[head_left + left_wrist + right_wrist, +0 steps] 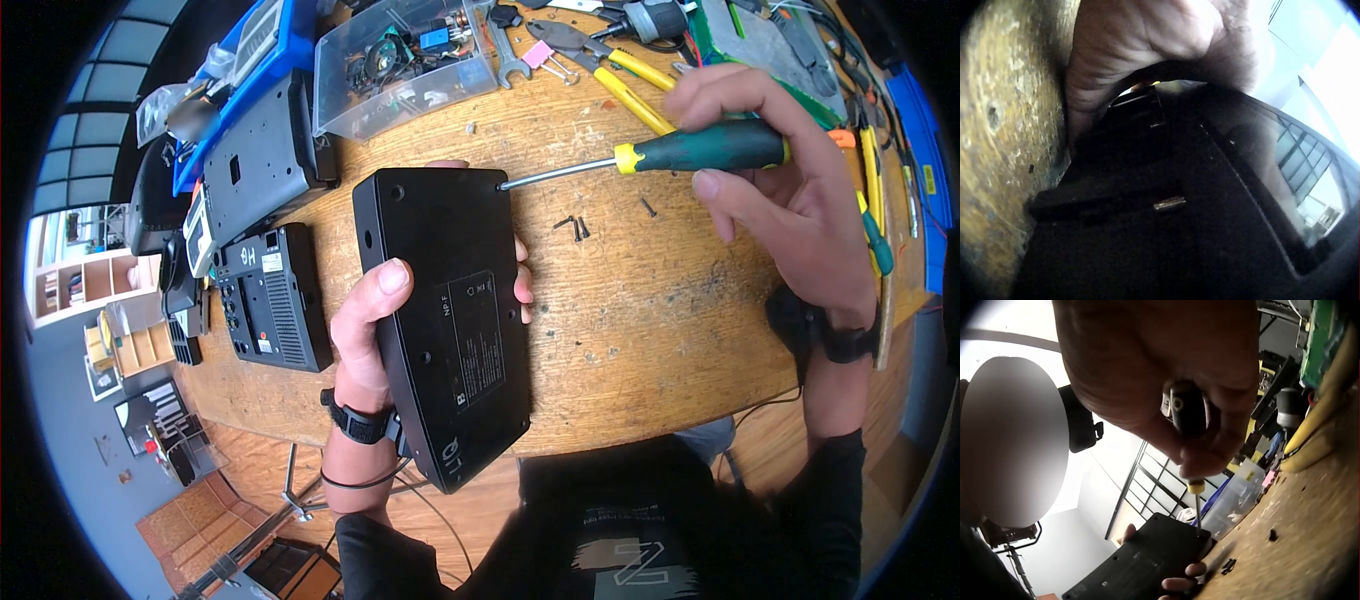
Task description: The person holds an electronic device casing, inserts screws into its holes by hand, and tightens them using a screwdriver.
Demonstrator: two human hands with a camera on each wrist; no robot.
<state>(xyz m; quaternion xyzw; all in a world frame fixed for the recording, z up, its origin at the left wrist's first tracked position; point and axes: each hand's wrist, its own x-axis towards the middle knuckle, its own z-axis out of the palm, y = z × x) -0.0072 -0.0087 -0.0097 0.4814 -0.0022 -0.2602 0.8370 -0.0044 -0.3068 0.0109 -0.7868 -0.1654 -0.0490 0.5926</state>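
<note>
My left hand [366,312] grips a black, flat electronic device [425,240] from its long edge, thumb on the printed face and fingertips round the far side. The device is tilted above the wooden bench, its label and screw holes facing up. My right hand [800,225] holds a screwdriver [705,148] with a green and yellow handle. Its tip stands at the hole in the device's far right corner. In the right wrist view the thumb and fingers curl round the handle, with the shaft [1198,512] meeting the device's corner. The left wrist view shows a glossy panel [1272,169] on the device.
Several small dark screws [579,229] lie on the bench [650,320] right of the device. A second black device [270,300] and a larger black panel [260,160] sit at left. Behind are a clear parts box [395,75], a wrench [508,55] and yellow-handled pliers [630,98].
</note>
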